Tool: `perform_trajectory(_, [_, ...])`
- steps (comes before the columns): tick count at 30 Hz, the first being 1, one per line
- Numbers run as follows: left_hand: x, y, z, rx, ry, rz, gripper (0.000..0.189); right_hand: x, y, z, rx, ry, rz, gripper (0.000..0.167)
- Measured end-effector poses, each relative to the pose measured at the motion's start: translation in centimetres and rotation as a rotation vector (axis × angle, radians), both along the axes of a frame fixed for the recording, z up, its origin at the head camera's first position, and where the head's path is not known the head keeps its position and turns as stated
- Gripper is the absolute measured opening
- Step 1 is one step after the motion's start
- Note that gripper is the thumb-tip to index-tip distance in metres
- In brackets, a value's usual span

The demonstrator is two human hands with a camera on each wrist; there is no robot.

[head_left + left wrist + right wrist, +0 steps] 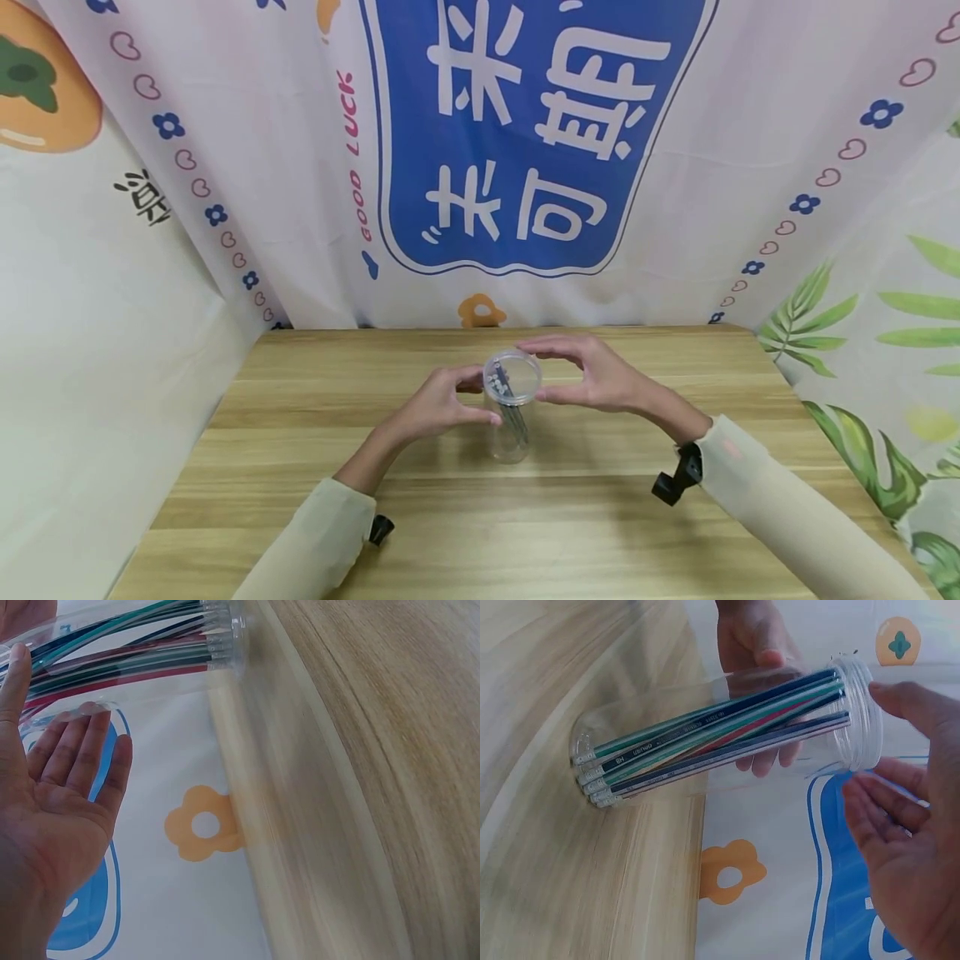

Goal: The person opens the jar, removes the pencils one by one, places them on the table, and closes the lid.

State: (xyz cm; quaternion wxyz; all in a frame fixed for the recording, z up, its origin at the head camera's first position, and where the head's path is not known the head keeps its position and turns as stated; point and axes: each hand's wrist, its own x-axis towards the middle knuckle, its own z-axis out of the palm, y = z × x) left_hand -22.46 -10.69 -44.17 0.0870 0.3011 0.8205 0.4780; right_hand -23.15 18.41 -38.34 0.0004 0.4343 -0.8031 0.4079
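Observation:
A clear plastic jar stands upright on the wooden table, with several pencils leaning inside it. The pencils are green, dark and red, with their metal-banded ends at the jar's bottom. My left hand holds the jar's body from the left, thumb in front and fingers behind. From the right, my right hand grips the round clear lid at the jar's top, its thumb and fingers on opposite sides of the rim. The lid sits over the jar's mouth; whether it is screwed tight cannot be told.
The wooden table spreads around the jar and ends at a printed cloth hanging behind it. More cloth hangs at the left and right sides. Black wrist cameras are strapped at both sleeves.

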Motion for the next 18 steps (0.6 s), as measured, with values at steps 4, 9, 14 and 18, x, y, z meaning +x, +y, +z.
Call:
perform_trajectory(4, [0.0, -0.1, 0.1, -0.003, 0.003, 0.003, 0.069, 0.8, -0.1, 0.0, -0.006, 0.086, -0.068, 0.064])
perform_trajectory(9, [0.0, -0.2, 0.0, -0.006, 0.021, 0.003, 0.068, 1.9, -0.7, 0.2, -0.025, 0.141, -0.109, 0.062])
perform_trajectory(14, [-0.1, -0.1, -0.1, -0.001, 0.033, -0.006, 0.067, 2.7, -1.3, 0.4, -0.016, 0.184, -0.159, 0.059])
perform_trajectory(18, [-0.2, 0.0, -0.2, -0.004, 0.034, -0.011, 0.068, 2.9, -1.6, 0.3, -0.024, 0.209, -0.202, 0.059])
